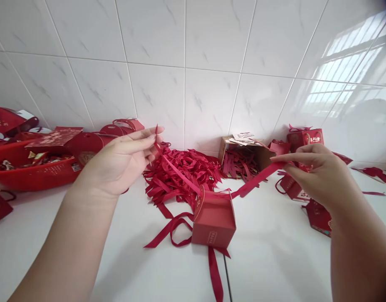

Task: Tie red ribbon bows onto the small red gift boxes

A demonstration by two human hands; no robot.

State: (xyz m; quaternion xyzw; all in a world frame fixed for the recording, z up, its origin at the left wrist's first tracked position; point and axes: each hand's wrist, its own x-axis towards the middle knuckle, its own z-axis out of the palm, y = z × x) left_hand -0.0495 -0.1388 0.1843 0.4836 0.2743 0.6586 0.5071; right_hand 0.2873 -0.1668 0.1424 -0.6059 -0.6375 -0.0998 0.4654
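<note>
A red paper gift box [214,220] stands on the white table in front of me. A red ribbon [182,174] runs through the top of the box, and its two ends stretch out to either side. My left hand [125,157] pinches one end, up and to the left of the box. On the other side, my right hand [312,170] pinches the opposite end between thumb and fingers. More loose ribbon [215,272] lies by the base of the box. Behind it is a heap of red ribbons [180,167].
A cardboard box [265,157] with ribbon strips and white cards stands against the tiled wall [211,100]. At left, a red plastic basket [32,180] holds wrapped sweets. Several red gift boxes [306,138] sit at right, others at left. A dark seam [227,279] crosses the table.
</note>
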